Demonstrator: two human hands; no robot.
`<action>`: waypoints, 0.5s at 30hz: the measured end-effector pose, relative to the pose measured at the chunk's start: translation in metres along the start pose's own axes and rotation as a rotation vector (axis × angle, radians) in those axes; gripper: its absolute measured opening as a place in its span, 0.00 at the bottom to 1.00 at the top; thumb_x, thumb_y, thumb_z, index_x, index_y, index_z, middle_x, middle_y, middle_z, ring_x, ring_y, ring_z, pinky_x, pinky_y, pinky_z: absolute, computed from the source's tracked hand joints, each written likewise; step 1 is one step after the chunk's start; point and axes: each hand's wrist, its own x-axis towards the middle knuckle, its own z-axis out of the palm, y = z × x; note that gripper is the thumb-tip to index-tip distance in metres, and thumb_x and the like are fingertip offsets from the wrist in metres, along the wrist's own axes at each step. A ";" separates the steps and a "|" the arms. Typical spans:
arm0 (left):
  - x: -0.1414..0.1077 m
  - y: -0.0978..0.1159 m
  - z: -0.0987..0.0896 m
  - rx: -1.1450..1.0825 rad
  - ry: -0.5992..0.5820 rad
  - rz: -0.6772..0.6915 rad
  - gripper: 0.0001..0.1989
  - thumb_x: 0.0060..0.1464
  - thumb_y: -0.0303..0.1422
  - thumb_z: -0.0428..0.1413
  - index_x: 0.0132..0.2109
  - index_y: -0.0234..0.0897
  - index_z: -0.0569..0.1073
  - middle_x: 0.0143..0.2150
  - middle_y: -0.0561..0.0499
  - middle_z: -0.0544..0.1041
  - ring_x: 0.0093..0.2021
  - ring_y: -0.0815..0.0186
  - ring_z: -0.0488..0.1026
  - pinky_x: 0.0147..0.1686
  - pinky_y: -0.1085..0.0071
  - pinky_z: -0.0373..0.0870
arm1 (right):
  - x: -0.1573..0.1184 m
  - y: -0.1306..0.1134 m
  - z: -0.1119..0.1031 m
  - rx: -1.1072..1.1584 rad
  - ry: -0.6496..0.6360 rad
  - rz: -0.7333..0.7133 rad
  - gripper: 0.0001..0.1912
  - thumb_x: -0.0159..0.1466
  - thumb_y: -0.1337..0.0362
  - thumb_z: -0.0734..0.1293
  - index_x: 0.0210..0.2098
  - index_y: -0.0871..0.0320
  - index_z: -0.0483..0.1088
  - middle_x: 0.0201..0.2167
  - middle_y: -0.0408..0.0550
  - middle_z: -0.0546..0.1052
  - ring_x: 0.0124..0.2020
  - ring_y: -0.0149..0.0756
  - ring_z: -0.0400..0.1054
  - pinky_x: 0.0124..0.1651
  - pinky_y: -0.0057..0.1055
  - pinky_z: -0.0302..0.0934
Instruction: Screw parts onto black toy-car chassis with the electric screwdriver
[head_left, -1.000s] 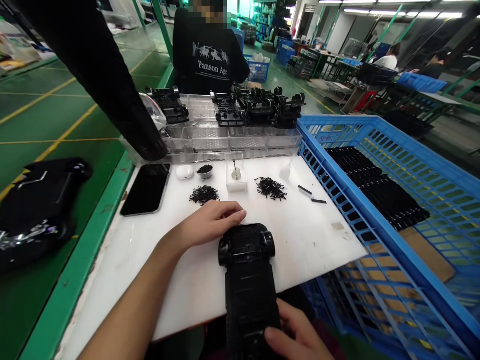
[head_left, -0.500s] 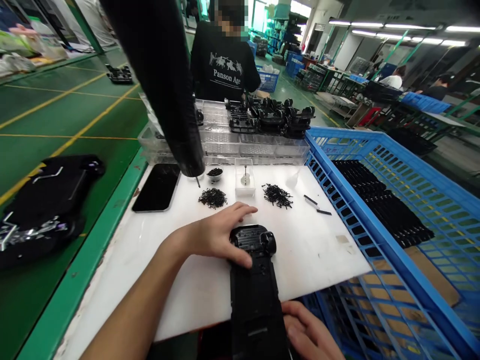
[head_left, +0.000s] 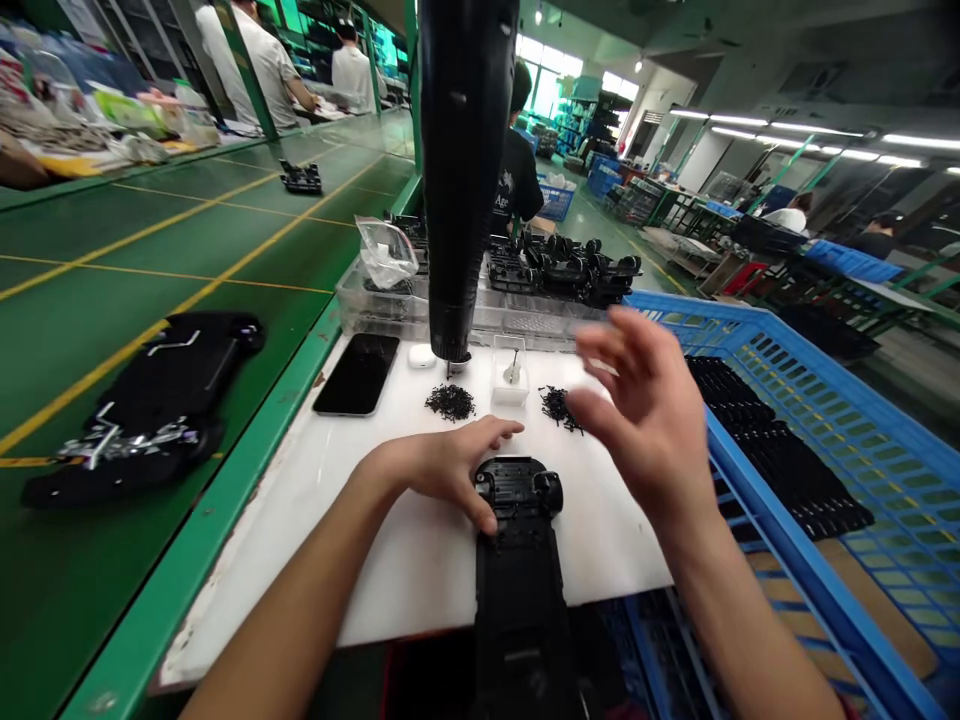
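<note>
A black toy-car chassis (head_left: 519, 585) with small wheels lies lengthwise before me, its near end reaching past the front edge of the white board (head_left: 397, 570). My left hand (head_left: 457, 465) grips its far left end, thumb on top and fingers along the side. Raised over the board's right part, my right hand (head_left: 652, 420) is open with fingers apart and holds nothing. Just behind its thumb is a pile of black screws (head_left: 556, 405). A second screw pile (head_left: 450, 402) lies below the tip of a hanging black electric screwdriver (head_left: 466, 180).
A clear box (head_left: 510, 385) holding an upright bit stands between the piles. A phone (head_left: 358, 373) lies at left. Clear trays with more chassis (head_left: 562, 265) stand behind. A blue crate (head_left: 810, 590) of black parts is at right; another chassis (head_left: 172, 390) lies on the green conveyor.
My right hand has let go of the chassis's near right side and risen over the board's right part. My left hand stays on the chassis. The view has shifted left.
</note>
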 end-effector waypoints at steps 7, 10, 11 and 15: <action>-0.006 0.002 -0.008 -0.053 0.002 -0.118 0.61 0.37 0.45 0.76 0.74 0.42 0.56 0.69 0.40 0.66 0.70 0.49 0.63 0.68 0.56 0.61 | 0.095 -0.001 0.095 0.296 -0.447 -0.066 0.45 0.60 0.52 0.77 0.70 0.49 0.54 0.49 0.47 0.76 0.51 0.42 0.74 0.56 0.46 0.72; -0.005 0.003 -0.005 -0.076 0.007 -0.099 0.59 0.38 0.44 0.75 0.73 0.43 0.57 0.69 0.41 0.66 0.70 0.48 0.63 0.67 0.57 0.63 | 0.069 0.001 0.087 0.368 -0.445 -0.004 0.33 0.60 0.60 0.75 0.62 0.47 0.62 0.41 0.43 0.73 0.39 0.37 0.73 0.46 0.41 0.74; -0.004 0.003 -0.005 -0.080 0.003 -0.090 0.58 0.39 0.45 0.75 0.73 0.42 0.57 0.69 0.40 0.66 0.69 0.48 0.64 0.67 0.57 0.63 | 0.056 -0.001 0.078 0.392 -0.433 0.036 0.32 0.59 0.62 0.74 0.61 0.47 0.64 0.39 0.42 0.72 0.34 0.35 0.72 0.41 0.39 0.74; -0.003 0.001 -0.006 -0.088 -0.054 -0.088 0.60 0.40 0.48 0.74 0.74 0.41 0.55 0.70 0.38 0.66 0.69 0.48 0.65 0.65 0.57 0.65 | 0.017 -0.014 0.034 0.452 -0.361 0.140 0.37 0.56 0.69 0.71 0.63 0.45 0.63 0.32 0.41 0.70 0.23 0.32 0.63 0.25 0.32 0.62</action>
